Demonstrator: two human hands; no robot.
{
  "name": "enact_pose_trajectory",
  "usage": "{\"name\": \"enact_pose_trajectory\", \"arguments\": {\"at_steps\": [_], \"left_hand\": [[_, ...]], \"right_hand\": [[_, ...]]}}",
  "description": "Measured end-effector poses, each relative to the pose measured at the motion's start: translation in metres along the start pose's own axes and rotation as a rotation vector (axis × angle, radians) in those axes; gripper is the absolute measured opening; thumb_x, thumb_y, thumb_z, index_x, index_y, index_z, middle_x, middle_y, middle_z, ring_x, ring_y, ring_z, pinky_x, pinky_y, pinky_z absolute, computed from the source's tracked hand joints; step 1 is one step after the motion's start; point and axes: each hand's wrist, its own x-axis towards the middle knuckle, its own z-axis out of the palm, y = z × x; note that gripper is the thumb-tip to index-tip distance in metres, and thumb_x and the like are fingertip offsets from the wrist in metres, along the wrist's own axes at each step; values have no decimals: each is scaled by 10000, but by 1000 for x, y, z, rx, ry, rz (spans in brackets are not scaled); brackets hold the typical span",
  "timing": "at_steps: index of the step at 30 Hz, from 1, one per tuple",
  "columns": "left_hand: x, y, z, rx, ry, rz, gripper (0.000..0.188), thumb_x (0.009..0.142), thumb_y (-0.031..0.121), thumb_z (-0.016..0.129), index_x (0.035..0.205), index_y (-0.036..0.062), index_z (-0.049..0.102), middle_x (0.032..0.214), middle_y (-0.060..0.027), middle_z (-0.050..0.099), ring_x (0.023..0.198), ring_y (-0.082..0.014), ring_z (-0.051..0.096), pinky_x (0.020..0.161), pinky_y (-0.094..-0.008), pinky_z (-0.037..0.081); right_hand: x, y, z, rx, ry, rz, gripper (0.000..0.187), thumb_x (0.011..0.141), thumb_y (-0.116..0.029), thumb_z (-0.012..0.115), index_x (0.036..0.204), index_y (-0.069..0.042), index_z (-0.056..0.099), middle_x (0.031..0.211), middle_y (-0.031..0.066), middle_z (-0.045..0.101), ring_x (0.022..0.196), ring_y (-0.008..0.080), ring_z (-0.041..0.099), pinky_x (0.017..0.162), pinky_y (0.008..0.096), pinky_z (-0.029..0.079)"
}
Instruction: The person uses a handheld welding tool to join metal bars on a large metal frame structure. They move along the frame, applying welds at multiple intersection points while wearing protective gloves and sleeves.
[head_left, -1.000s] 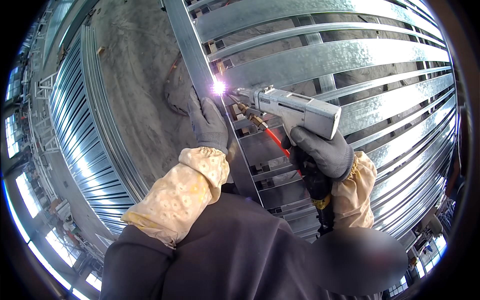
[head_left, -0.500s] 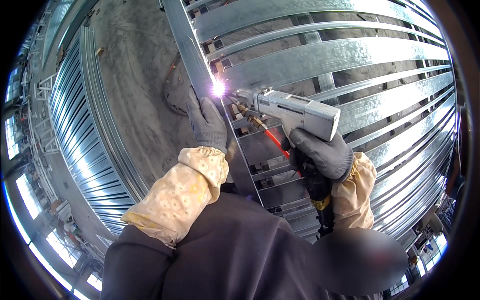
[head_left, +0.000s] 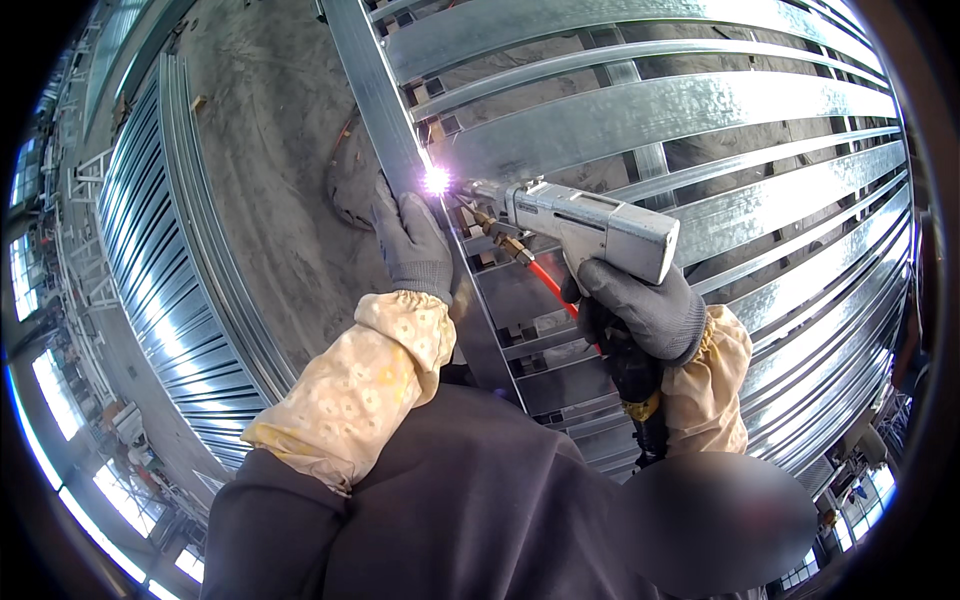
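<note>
My right hand (head_left: 640, 310), in a grey glove with a pale yellow sleeve guard, grips the handle of a grey handheld welding gun (head_left: 590, 225). Its nozzle points left at a bright violet-white spark (head_left: 436, 181) on a long galvanized steel bar (head_left: 375, 90). My left hand (head_left: 412, 245), also in a grey glove, rests flat against that bar just below the spark. A red hose (head_left: 548, 285) and a black cable run down from the gun.
The bar belongs to a large frame of parallel galvanized steel slats (head_left: 700, 110) lying over a concrete floor (head_left: 270, 150). Another stack of ribbed metal frames (head_left: 190, 300) lies at the left. Windows and workshop clutter line the lower rim.
The spark and gun nozzle stay at nearly the same spot on the bar; both hands hold their positions.
</note>
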Motion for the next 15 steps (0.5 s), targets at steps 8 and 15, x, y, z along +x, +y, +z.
{"name": "enact_pose_trajectory", "arguments": {"at_steps": [8, 15], "left_hand": [[1, -3, 2, -20, -3, -14, 425, 1036, 200, 389, 1393, -14, 471, 1313, -217, 568, 1195, -329, 558, 1037, -380, 404], [1, 0, 0, -39, -17, 1, 438, 1037, 204, 387, 1414, -10, 447, 1349, -216, 540, 1233, -324, 533, 1060, -377, 383]], "right_hand": [[-3, -1, -1, 4, -32, 27, 495, 939, -273, 670, 1311, 17, 522, 872, 93, 670, 585, 134, 628, 497, 247, 480], [-6, -1, 0, -3, -3, 38, 434, 944, -281, 672, 1236, 18, 557, 862, 87, 671, 592, 125, 627, 504, 244, 476]]}}
